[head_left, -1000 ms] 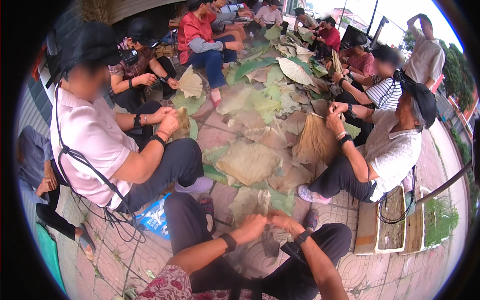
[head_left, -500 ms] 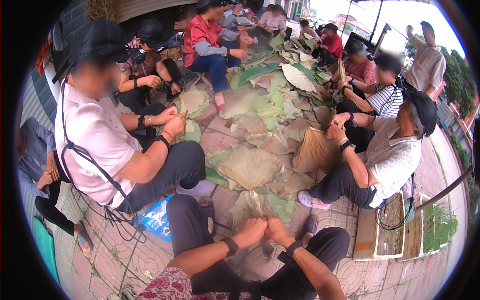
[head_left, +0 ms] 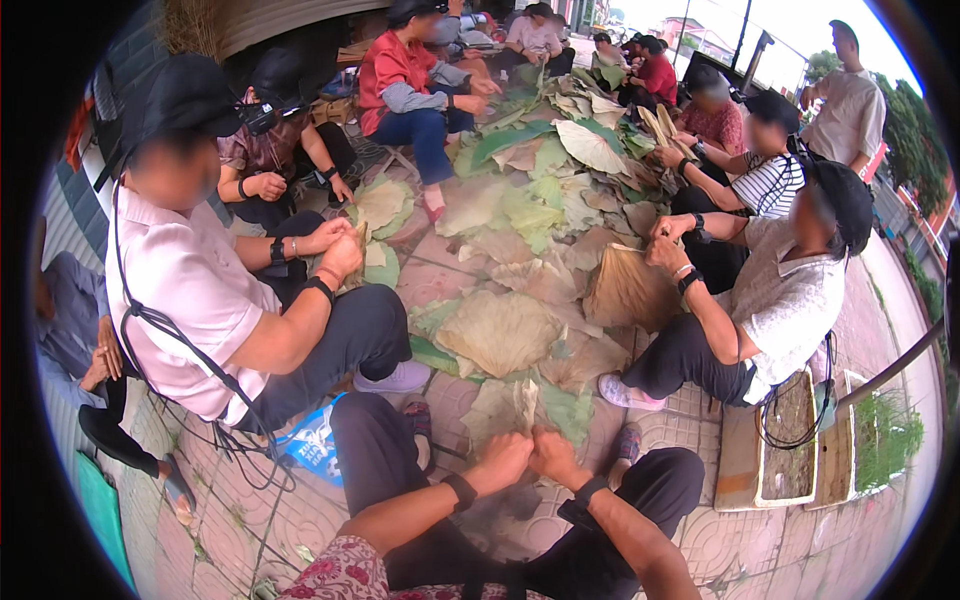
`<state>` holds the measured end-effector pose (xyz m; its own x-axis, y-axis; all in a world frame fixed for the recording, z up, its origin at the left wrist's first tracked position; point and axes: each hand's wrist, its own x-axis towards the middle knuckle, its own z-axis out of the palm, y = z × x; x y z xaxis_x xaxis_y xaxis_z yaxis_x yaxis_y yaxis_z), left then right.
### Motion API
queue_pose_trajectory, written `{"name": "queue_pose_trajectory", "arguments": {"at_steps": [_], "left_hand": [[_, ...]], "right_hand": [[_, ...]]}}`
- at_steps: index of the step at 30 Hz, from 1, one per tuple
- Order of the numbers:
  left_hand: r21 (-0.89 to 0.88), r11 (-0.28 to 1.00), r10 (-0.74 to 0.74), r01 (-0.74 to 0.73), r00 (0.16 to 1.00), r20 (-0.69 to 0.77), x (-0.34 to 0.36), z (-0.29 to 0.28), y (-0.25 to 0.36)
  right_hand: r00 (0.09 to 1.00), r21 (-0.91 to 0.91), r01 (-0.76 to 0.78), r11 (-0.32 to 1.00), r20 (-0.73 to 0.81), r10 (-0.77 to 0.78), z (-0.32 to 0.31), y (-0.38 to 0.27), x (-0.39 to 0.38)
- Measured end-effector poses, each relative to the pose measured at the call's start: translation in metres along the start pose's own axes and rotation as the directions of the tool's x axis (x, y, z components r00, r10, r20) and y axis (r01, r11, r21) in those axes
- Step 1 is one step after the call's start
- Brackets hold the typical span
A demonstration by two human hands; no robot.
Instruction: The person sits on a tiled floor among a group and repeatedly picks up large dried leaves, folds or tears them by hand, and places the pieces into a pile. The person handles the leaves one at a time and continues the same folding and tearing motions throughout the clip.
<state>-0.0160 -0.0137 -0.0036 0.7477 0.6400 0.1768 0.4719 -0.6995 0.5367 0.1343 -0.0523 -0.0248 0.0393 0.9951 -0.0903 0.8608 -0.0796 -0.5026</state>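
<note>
My left hand [head_left: 502,459] and my right hand [head_left: 553,455] meet between my knees, both closed on the lower edge of a large dried leaf [head_left: 512,406] that stands folded up from them. Each wrist has a black band. My legs in dark trousers spread to either side. Just beyond the held leaf lies a big flat tan leaf [head_left: 500,332] on the paved ground.
Several people sit in a ring around a long heap of green and tan leaves [head_left: 545,170]. A person in a pink shirt [head_left: 195,290] sits close on my left, a person in a white shirt [head_left: 790,290] on my right holding a leaf bundle [head_left: 628,290]. Planter boxes [head_left: 790,440] stand at right.
My hands have stayed together on the leaf, bunching it tighter. The view has tipped down slightly, and the neighbours keep working their own leaves.
</note>
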Motion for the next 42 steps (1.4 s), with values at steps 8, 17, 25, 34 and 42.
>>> {"name": "queue_pose_trajectory", "arguments": {"at_steps": [8,17,25,34,42], "left_hand": [[0.088,0.995,-0.045,0.037,0.995,0.089,0.005,-0.006,0.012],[0.082,0.997,-0.012,0.001,0.991,0.131,0.001,0.001,0.015],[0.020,0.997,0.077,-0.079,0.991,0.108,0.001,0.004,0.004],[0.000,0.991,-0.131,0.131,0.991,0.029,0.006,0.013,0.005],[0.056,0.985,-0.170,0.164,0.977,0.127,0.006,0.013,0.006]], "right_hand": [[0.999,-0.007,-0.035,0.999,0.032,0.035,-0.001,0.001,0.003],[0.998,-0.028,0.013,1.000,0.065,-0.011,0.007,0.017,0.001],[0.994,-0.095,-0.010,0.995,0.107,0.020,-0.010,0.003,-0.009],[0.984,-0.131,0.164,0.978,-0.045,-0.172,-0.011,0.003,-0.018],[0.989,-0.047,0.149,0.988,0.011,-0.148,-0.013,0.010,-0.016]]}}
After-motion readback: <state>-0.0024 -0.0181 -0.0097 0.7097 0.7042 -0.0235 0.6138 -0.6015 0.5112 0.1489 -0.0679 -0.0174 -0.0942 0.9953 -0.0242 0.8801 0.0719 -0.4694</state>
